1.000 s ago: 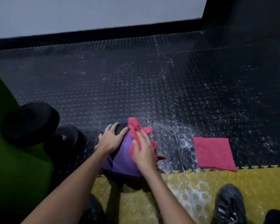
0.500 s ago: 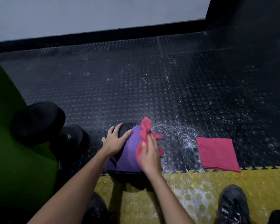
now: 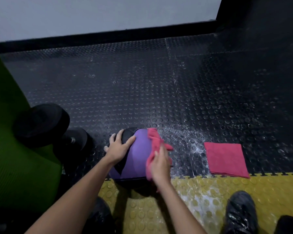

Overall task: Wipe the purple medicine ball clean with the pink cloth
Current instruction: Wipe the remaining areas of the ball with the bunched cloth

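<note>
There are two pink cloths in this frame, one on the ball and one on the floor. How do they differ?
The cloth on the ball is bunched and draped over the right side of the purple ball, pressed there by the right hand; the cloth on the floor lies folded flat in a neat square. The first is in use, while the second sits untouched and apart from the ball, beside a wet patch. The left hand steadies the ball. Both cloths look the same pink.

Black studded floor; yellow mat nearest; pale wall behind.
</note>
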